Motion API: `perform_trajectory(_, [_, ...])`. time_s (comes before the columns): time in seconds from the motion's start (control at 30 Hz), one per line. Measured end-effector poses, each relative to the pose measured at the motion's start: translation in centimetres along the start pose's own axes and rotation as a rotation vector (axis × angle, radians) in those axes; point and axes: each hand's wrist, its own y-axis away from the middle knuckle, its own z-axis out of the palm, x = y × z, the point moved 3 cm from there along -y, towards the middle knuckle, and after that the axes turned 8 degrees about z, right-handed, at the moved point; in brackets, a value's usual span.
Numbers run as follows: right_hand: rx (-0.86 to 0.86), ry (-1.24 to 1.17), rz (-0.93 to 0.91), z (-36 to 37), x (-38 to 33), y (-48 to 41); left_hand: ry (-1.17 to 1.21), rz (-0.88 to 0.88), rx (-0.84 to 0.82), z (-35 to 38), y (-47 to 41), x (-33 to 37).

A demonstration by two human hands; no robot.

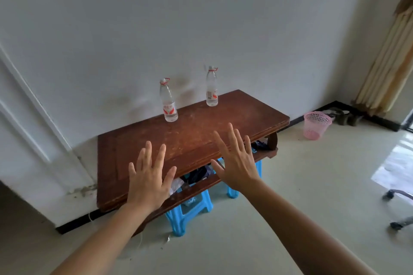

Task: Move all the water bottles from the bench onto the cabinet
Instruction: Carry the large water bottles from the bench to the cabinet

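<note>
We hold our left hand (147, 182) and right hand (237, 163) over the tabletop's (201, 131) near edge, fingers (161, 156) released, grasping nothing. The left water bottle (168, 105) and right water bottle (211, 89) stand upright along its wall edge, seemingly unmoved. Bare wood between gives open reach.

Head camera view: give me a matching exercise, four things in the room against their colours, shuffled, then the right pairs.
1 wooden table
2 wastebasket
3 plastic stool
4 nearer water bottle

A pink
B clear, red label
C blue
D reddish brown

Pairs: 1-D, 2-A, 3-C, 4-B
</note>
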Motion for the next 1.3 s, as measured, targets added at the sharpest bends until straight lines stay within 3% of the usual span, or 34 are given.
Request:
perform_trajectory(0.17, [-0.008,-0.008,-0.086,3.7,0.9,-10.2,0.002,-0.094,-0.022,3.5,-8.4,-2.9])
perform_trajectory(0.67, [-0.062,0.083,-0.1,20.0,0.7,-41.5,0.148,-0.213,-0.041,14.5,-39.5,-17.7])
perform_trajectory(1.07, [-0.231,0.036,-0.079,31.3,4.7,-53.6,0.398,-0.548,-0.261,26.3,-51.6,-23.1])
perform_trajectory(1.2, [-0.272,-0.022,-0.091,34.6,6.0,-57.7,0.477,-0.687,-0.199,29.8,-54.8,-24.6])
perform_trajectory(1.3, [-0.283,-0.04,-0.099,36.1,7.8,-59.4,0.634,-0.754,0.008,31.6,-57.6,-25.2])
